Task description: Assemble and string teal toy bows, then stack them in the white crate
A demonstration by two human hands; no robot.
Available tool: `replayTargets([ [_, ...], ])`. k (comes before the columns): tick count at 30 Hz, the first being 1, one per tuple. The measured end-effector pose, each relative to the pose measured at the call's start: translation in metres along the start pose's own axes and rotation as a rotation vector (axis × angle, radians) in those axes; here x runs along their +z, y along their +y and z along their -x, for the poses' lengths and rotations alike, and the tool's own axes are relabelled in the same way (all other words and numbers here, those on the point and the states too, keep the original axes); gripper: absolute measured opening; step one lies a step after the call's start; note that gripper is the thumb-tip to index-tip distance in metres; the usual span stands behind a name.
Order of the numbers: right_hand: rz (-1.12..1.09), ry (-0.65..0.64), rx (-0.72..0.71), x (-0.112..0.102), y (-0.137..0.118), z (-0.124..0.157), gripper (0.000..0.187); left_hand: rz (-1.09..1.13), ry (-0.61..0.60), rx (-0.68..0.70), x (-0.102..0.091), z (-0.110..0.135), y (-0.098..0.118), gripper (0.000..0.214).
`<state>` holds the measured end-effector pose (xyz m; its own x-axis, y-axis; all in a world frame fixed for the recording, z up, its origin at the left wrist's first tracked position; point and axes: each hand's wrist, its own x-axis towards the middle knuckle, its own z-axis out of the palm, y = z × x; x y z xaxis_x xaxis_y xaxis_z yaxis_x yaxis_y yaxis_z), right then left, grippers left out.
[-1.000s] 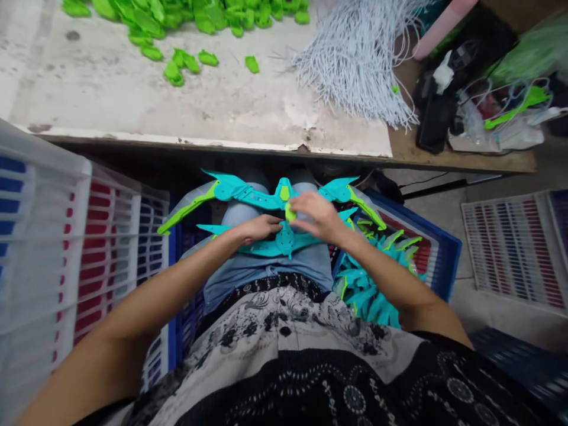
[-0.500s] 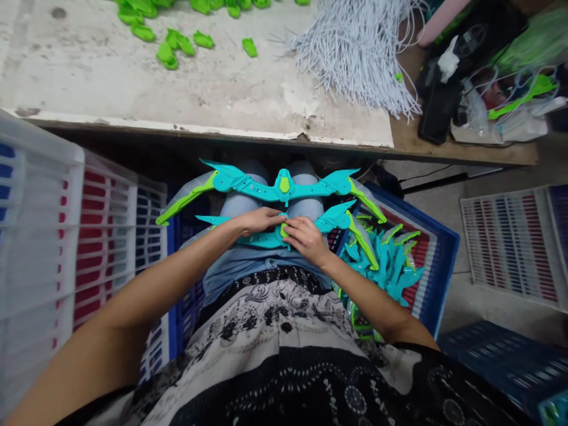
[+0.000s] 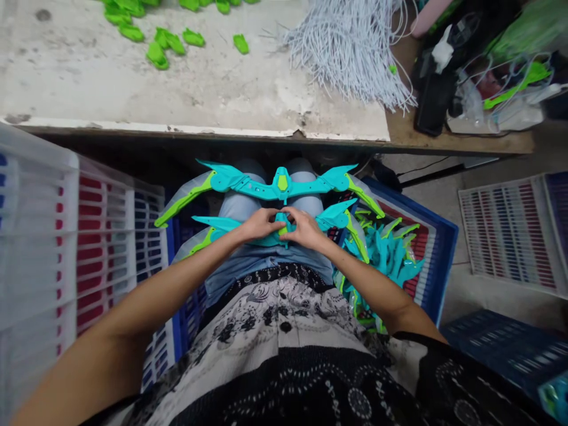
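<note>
Two teal toy bows with lime-green tips lie across my lap. The far bow [image 3: 248, 184] rests untouched over my knees, a green piece in its centre. The near bow [image 3: 337, 218] is held at its middle by both hands. My left hand [image 3: 260, 225] and my right hand [image 3: 304, 228] meet there, fingers closed and pressing on a small green piece [image 3: 282, 230] at the grip.
A worn white table [image 3: 133, 89] stands ahead with loose green pieces [image 3: 164, 47] and a bundle of pale cords [image 3: 350, 47]. A blue crate [image 3: 426, 248] of teal bow parts sits at my right. White slotted crates [image 3: 66, 236] stand at my left, and clutter fills the far right.
My right hand came down from above the far bow to the near bow's middle. Both hands have drawn together over the green piece. The view has tilted slightly downward.
</note>
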<state>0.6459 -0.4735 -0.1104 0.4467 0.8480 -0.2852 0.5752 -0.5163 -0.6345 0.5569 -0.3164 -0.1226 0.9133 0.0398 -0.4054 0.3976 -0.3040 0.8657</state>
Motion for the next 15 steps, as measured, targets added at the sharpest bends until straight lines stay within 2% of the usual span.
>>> replayTargets([
  [2, 0.032, -0.039, -0.037, -0.008, -0.002, 0.000, 0.070, -0.076, 0.023, -0.013, 0.002, 0.004, 0.004, 0.049],
  [4, 0.094, -0.135, -0.117, -0.026, -0.007, -0.005, 0.066, -0.205, 0.136, -0.041, 0.009, 0.016, 0.011, 0.049],
  [6, 0.166, -0.172, -0.194, -0.053, -0.017, -0.023, 0.044, -0.381, 0.292, 0.001, 0.023, 0.032, 0.017, 0.048],
  [7, 0.192, -0.120, -0.228, -0.068, -0.023, -0.038, 0.032, -0.481, 0.338, 0.063, 0.032, 0.040, 0.018, 0.046],
  [8, 0.213, -0.017, -0.259, -0.083, -0.031, -0.057, 0.025, -0.578, 0.347, 0.121, 0.040, 0.047, 0.018, 0.046],
  [11, 0.300, 0.382, -0.329, -0.121, -0.058, -0.136, 0.028, -0.811, 0.307, 0.174, 0.061, 0.056, 0.011, 0.057],
  [13, 0.403, 0.466, -0.320, -0.135, -0.074, -0.196, 0.030, -0.916, 0.273, 0.135, 0.065, 0.052, 0.006, 0.062],
  [15, 0.504, 0.456, -0.273, -0.142, -0.085, -0.250, 0.036, -0.988, 0.240, 0.084, 0.063, 0.044, 0.004, 0.061],
])
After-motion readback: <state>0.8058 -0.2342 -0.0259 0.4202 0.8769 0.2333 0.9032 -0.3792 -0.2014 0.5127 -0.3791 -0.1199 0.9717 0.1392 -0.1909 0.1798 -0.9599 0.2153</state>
